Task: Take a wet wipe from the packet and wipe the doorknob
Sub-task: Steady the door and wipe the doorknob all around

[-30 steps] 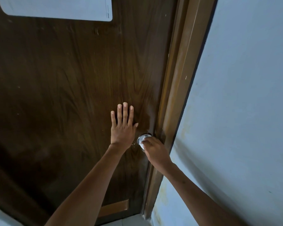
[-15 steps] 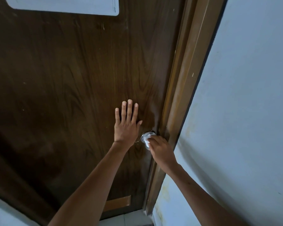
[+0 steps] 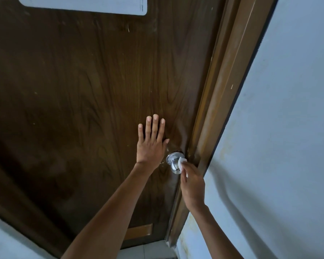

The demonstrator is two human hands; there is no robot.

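Two hands (image 3: 150, 149) (image 3: 193, 186), one doorknob (image 3: 173, 164), one wipe (image 3: 181, 162), one door (image 3: 82, 109).

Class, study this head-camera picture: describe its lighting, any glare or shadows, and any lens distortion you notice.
Head view: dim, bluish light; the dark brown wooden door sinks to near-black at lower left; small bright glints sit on the round chrome doorknob; a soft shadow crosses the pale blue wall at lower right; the wide lens slightly bows the light brown door frame.

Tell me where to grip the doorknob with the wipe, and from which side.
Grip the round head of the doorknob, coming from its free end: it sticks out from the door on a narrower neck, and the frame sits close on its right.
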